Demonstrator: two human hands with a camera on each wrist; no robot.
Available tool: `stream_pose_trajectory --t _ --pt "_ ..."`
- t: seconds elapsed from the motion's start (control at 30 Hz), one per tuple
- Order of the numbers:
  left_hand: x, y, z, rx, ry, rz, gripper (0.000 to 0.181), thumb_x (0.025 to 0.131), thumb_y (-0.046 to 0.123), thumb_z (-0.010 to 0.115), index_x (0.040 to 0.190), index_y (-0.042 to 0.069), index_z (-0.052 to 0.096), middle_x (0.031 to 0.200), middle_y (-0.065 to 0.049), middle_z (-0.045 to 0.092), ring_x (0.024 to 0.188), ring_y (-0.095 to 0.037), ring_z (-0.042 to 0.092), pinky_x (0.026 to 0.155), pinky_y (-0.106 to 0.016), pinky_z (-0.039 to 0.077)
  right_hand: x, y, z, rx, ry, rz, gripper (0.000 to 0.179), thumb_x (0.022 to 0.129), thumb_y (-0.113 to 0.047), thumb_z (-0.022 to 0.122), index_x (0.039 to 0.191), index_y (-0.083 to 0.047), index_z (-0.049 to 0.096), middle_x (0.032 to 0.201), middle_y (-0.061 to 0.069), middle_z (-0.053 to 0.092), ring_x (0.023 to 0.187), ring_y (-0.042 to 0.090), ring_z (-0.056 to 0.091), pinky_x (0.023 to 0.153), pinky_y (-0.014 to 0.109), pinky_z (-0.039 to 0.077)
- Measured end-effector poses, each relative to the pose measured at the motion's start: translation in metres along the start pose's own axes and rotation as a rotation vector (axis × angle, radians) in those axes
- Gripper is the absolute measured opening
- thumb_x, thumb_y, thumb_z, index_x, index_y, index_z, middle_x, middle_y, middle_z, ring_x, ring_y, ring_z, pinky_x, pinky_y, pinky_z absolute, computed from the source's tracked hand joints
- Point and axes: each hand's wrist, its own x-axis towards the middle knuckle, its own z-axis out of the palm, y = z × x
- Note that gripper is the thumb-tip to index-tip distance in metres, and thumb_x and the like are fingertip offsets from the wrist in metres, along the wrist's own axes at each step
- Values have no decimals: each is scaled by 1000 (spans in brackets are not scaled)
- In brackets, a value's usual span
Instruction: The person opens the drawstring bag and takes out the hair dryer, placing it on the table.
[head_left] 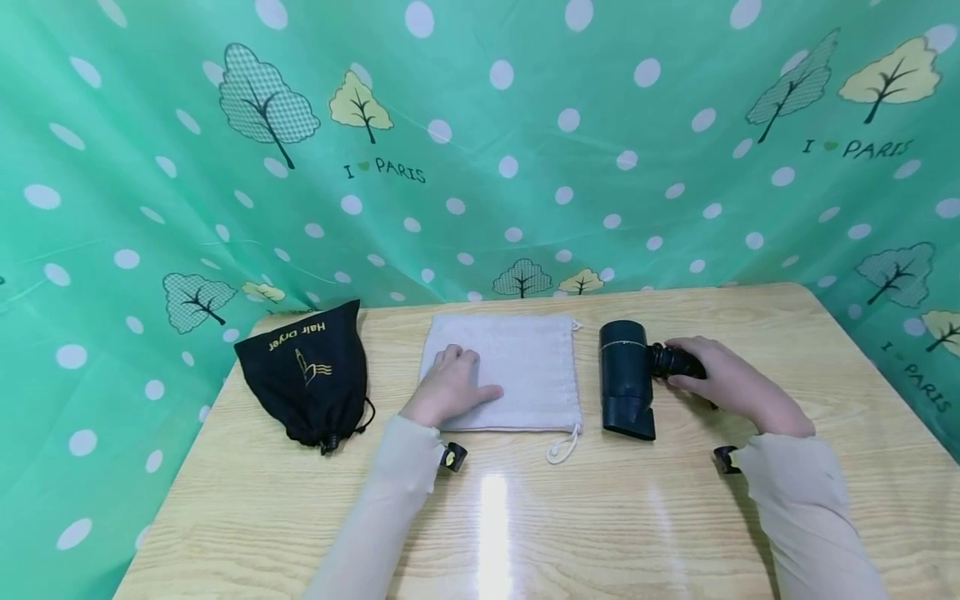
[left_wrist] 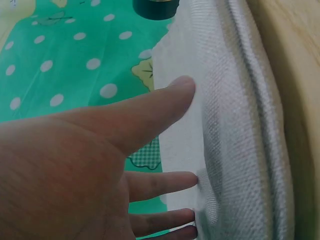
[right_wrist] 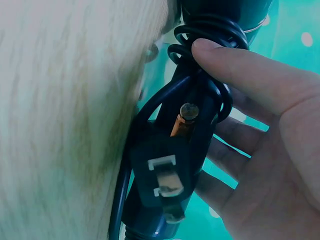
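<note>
A pale grey drawstring bag (head_left: 517,367) lies flat at the middle of the table. My left hand (head_left: 452,385) rests on its left part, fingers lightly bent and thumb spread; in the left wrist view the fingertips touch the bag's cloth (left_wrist: 235,120). A dark hair dryer (head_left: 625,375) lies right of the bag, its nozzle toward me. My right hand (head_left: 723,379) grips its handle. In the right wrist view the thumb presses the coiled cord (right_wrist: 212,30) and the other fingers pass behind the handle. The cord's plug (right_wrist: 165,172) hangs beside the handle.
A black pouch (head_left: 315,375) printed "Hair Dryer" lies at the table's left, its drawstring end toward me. A green dotted curtain (head_left: 480,208) hangs along the back and both sides of the wood-grain table (head_left: 570,517).
</note>
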Motion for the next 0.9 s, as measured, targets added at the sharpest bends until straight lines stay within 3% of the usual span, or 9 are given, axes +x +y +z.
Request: stream_pose_trajectory --t 0.3,0.5,0.9 --pt "1 1 5 84 -7 22 79 82 50 78 135 -2 53 141 -23 45 128 -37 44 112 -47 37 1 1 0 2 -3 39 57 96 -22 65 140 9 46 139 36 48 128 55 42 102 67 38" --pt "2 2 5 81 -3 47 77 81 47 79 134 -2 54 143 -23 45 132 -37 42 114 -46 36 1 4 -1 0 18 40 55 96 -23 66 137 8 50 136 35 51 125 54 46 101 66 40" --pt "5 -1 7 64 -22 64 79 82 46 79 140 1 51 146 -21 42 136 -36 40 116 -46 33 -1 11 -2 -10 32 120 62 95 -34 68 138 6 49 136 37 49 124 57 44 98 69 38"
